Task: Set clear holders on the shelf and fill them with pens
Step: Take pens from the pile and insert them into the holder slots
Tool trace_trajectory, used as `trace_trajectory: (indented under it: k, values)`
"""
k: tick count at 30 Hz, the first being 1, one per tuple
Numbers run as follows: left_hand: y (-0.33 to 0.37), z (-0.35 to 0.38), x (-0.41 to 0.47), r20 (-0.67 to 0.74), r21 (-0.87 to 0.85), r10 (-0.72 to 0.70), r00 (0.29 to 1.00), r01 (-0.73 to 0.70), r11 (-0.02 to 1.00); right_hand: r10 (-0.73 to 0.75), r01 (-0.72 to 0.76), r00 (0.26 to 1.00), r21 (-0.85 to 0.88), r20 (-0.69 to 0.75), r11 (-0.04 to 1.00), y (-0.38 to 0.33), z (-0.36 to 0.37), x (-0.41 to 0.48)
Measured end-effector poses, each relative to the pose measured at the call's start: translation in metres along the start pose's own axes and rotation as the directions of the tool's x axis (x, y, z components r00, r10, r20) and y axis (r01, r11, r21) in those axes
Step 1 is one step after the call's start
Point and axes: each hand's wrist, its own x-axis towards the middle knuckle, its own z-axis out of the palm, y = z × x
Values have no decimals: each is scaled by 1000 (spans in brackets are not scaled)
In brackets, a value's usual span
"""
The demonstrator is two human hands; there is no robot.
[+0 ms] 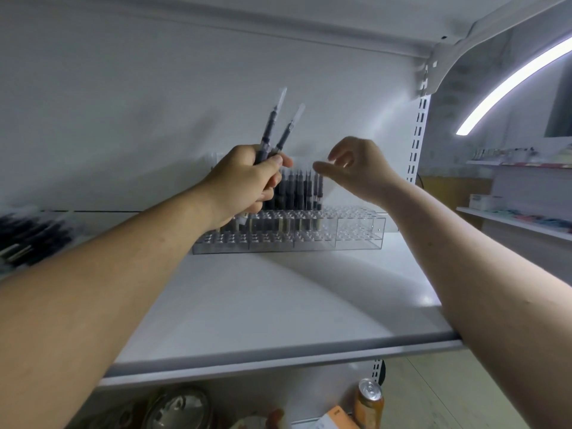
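A clear plastic holder [356, 230] with rows of holes stands on the white shelf [278, 305], near the back wall. Several dark pens [301, 190] with clear caps stand upright in its left and middle rows; the right end has no pens in it. My left hand [244, 181] is above the holder's left part and grips two dark pens [272, 128] that point up. My right hand [356, 168] hovers above the standing pens, fingers loosely curved with nothing in them.
A blurred pile of dark pens [28, 236] lies at the left edge. A slotted shelf upright [418, 140] rises at the right. Below the shelf are an orange can [370, 400], a round tin [179, 410] and an orange box [340, 418]. More shelves [520, 193] stand at the far right.
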Motion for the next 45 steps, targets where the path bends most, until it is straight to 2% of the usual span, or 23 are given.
trace_trajectory:
  k: [3, 7, 10, 12, 19, 21, 24, 26, 29, 30, 31, 33, 35, 39, 45]
  values:
    - [1, 2, -1, 18, 22, -3, 1000, 3, 1000, -48, 67, 992, 164, -119, 984, -6, 2, 0]
    - [2, 4, -2, 36, 46, -4, 999, 3, 999, -46, 81, 987, 223, -155, 971, -10, 1, 0]
    - [2, 5, -3, 57, 34, -22, 998, 20, 999, -21, 31, 999, 458, -27, 889, -20, -2, -3]
    - [3, 6, -4, 74, 42, -31, 997, 28, 999, -40, -8, 996, 555, 74, 832, -25, 0, -6]
    - [4, 8, -5, 98, 45, -37, 995, 33, 998, -57, -126, 971, 698, 233, 705, -25, -1, -7]
    - [4, 9, -5, 96, 45, -35, 995, 31, 999, -82, -127, 963, 702, 257, 701, -26, -2, -8]
    - [4, 9, -5, 99, 31, -35, 994, 32, 999, -80, -116, 968, 708, 237, 697, -26, -1, -7]
    - [4, 9, -5, 87, 13, -30, 996, 29, 999, -27, -135, 981, 771, 193, 622, -27, -2, -5]
    - [3, 8, -4, 47, 12, -3, 999, 3, 1000, 144, -106, 989, 860, 38, 499, -24, -9, 2]
    - [3, 8, -3, 34, 21, 6, 999, -6, 1000, 192, -75, 981, 853, -30, 517, -22, -10, 4]
    - [3, 8, -3, 28, 24, 14, 1000, -15, 1000, 222, -45, 969, 810, -106, 584, -17, -11, 7]
    - [2, 6, -3, 34, 21, 27, 999, -28, 999, 200, -22, 951, 592, -236, 805, -6, -10, 11]
    - [1, 5, -3, 42, 34, 39, 998, -40, 999, 121, -34, 964, 339, -238, 940, 2, -5, 10]
    - [2, 5, -2, 43, 53, 72, 996, -74, 996, 86, -82, 996, 138, -24, 987, 9, 8, 2]
    - [2, 3, 1, -5, -30, 68, 998, -68, 997, 137, -144, 990, 249, 46, 958, 11, 13, 1]
